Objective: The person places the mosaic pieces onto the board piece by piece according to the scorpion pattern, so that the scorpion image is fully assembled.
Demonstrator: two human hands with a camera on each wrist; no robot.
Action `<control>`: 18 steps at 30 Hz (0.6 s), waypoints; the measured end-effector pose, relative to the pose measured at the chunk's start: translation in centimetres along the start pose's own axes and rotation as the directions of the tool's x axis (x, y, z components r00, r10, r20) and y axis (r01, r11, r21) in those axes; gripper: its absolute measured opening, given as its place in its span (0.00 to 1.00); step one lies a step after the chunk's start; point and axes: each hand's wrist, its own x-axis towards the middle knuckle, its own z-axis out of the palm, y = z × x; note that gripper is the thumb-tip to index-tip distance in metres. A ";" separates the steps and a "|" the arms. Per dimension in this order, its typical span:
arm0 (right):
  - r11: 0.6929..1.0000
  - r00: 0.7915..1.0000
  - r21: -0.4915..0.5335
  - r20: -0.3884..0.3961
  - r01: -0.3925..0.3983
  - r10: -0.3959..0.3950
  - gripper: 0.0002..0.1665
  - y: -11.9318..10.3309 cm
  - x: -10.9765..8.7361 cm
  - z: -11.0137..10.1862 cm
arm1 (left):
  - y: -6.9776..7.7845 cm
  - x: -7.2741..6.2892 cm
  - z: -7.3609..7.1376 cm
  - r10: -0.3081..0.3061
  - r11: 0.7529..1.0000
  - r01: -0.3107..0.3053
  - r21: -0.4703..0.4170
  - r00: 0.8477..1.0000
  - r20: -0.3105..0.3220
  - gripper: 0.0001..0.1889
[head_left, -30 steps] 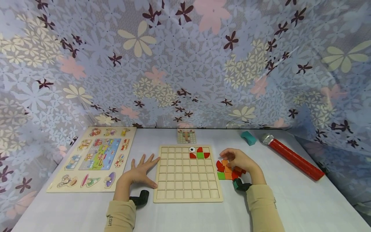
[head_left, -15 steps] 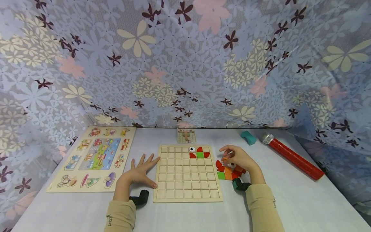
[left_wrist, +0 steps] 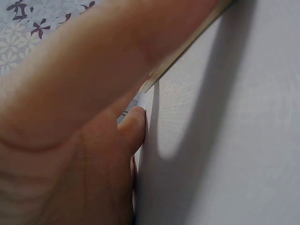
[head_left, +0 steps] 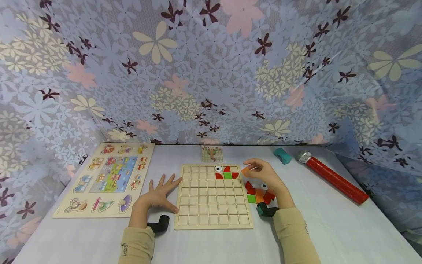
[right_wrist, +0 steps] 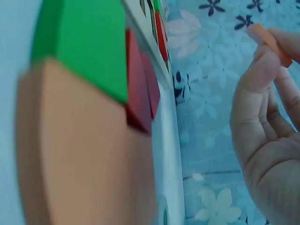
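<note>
My right hand (head_left: 263,176) pinches an orange tile (head_left: 245,171) between thumb and fingertips, just off the right edge of the wooden grid board (head_left: 213,201). The right wrist view shows this tile (right_wrist: 271,41) held edge-on. Spread fingers of my left hand (head_left: 159,196) rest at the board's left edge, the thumb touching its side. At the board's upper right sit a white eye tile (head_left: 218,169), a green tile (head_left: 227,175) and several red quarter-round tiles (head_left: 235,175). Right of the board lies a loose pile of red, green and orange tiles (head_left: 259,195), with another eye tile (head_left: 264,186) on it.
Behind the board lies a small pattern card (head_left: 212,154). A wooden picture puzzle (head_left: 113,176) covers the left side. Toward the back right are a teal block (head_left: 282,156) and a red microphone-shaped object (head_left: 333,178). Floral fabric (head_left: 211,73) hangs behind the table.
The right hand has lifted an orange tile out of the pile and carried it up and left toward the board. An eye tile in the pile is uncovered. The left hand stays put.
</note>
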 end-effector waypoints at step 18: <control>0.980 1.000 0.200 0.000 -0.006 0.006 0.20 -1.3 0.5 3.0 | -0.1 0.1 0.1 -0.001 1.000 0.000 -0.002 1.000 -0.013 0.59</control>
